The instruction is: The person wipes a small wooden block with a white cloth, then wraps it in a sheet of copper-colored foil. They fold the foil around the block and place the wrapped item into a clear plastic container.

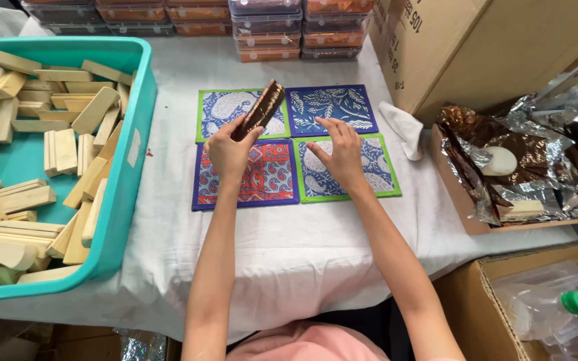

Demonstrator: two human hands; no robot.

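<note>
Hiding part of the red coaster [262, 177], the left hand [229, 152] grips a stack [259, 109].

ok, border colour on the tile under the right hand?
Green border on the tile, blue paisley inside; head view.

To your left: teal bin [132, 144] of wooden blocks [28, 160]. Far: stacked plastic boxes [269, 27]. Far right: cardboard box [476, 47], white cloth [403, 127]. Right: tray [466, 210] of crumpled foil [536, 160]. Near right: carton [496, 317] of plastic bags [543, 304]. All on or around your white table cover [289, 247].

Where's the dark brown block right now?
In the head view, the dark brown block is held tilted in the left hand, over the green-bordered coaster.
</note>
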